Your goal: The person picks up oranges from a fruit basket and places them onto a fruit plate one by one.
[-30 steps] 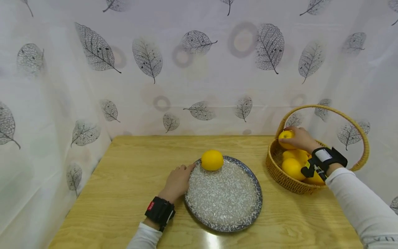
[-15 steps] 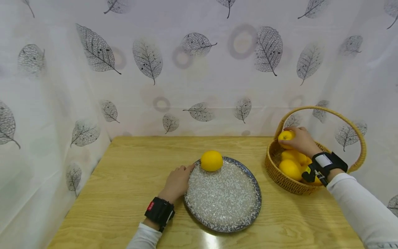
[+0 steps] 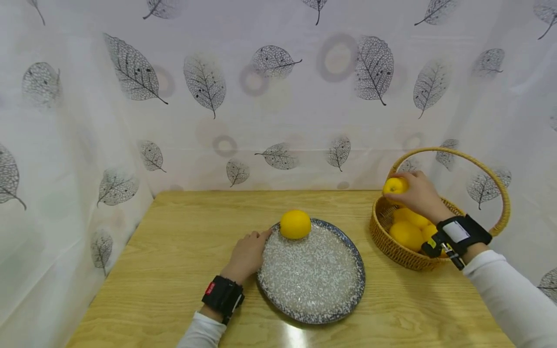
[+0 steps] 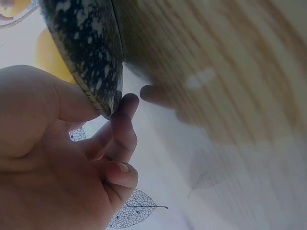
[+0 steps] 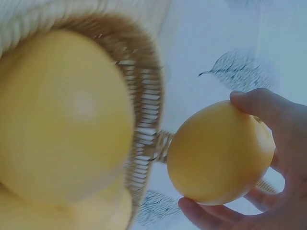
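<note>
Pinching the plate (image 3: 313, 275), left grip (image 3: 246, 256); clasping a yellow fruit (image 3: 395, 185), right grip (image 3: 420, 197) — basket handle (image 3: 461, 154), other fruit (image 3: 406, 235) close.

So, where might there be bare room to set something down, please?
Bare: the table left of the left hand, and the plate in front of its yellow fruit. Crowded: the basket, with more fruits inside and the right hand above.

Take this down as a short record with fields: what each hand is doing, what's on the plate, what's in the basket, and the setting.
left hand: pinches the rim of the speckled plate
right hand: holds a lemon near the handle of the wicker basket
on plate: one lemon, at the far edge
in basket: several lemons, full count hidden
surface: wood-grain table
backdrop: leaf-print curtain
</note>
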Demonstrator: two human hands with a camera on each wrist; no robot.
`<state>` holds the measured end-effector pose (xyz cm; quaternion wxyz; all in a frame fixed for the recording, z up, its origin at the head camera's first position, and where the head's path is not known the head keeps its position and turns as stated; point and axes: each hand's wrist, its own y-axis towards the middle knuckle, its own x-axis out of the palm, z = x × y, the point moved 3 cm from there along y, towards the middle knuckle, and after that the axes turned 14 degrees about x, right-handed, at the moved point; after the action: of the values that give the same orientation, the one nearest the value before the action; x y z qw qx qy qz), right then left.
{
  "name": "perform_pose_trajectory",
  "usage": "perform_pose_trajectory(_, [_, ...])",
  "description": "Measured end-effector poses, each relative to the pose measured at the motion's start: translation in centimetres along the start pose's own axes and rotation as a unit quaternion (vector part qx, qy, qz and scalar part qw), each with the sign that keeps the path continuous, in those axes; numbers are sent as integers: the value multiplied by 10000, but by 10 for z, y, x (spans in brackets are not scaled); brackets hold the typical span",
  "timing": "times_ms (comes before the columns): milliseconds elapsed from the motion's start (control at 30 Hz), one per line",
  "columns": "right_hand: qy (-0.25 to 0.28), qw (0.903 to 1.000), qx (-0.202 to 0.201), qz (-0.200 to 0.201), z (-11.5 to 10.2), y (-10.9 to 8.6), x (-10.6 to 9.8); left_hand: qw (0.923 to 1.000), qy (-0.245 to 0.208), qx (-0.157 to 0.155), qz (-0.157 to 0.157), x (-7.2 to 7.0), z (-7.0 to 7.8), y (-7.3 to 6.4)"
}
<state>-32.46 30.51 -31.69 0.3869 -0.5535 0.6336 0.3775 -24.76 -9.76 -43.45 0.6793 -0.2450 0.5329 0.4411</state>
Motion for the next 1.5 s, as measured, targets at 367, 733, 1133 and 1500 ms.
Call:
perform_pose_trajectory(367, [-6,9995,-267,169,-36,-22,2,10000,-35,-31,1,-1,0,-1])
perform_pose_trajectory(733, [160,9983,-521,192,-62,-35,16,10000,39,-6,1,1,-1,0])
perform_pose_trajectory(1133, [232,9976,-610,250,-79,-41,38,10000,39,10,0,2,-1,-1])
perform_pose_trajectory(1500, [377,9984,-335,266,-87,-41,55,10000,61,73,26,1,-1,0])
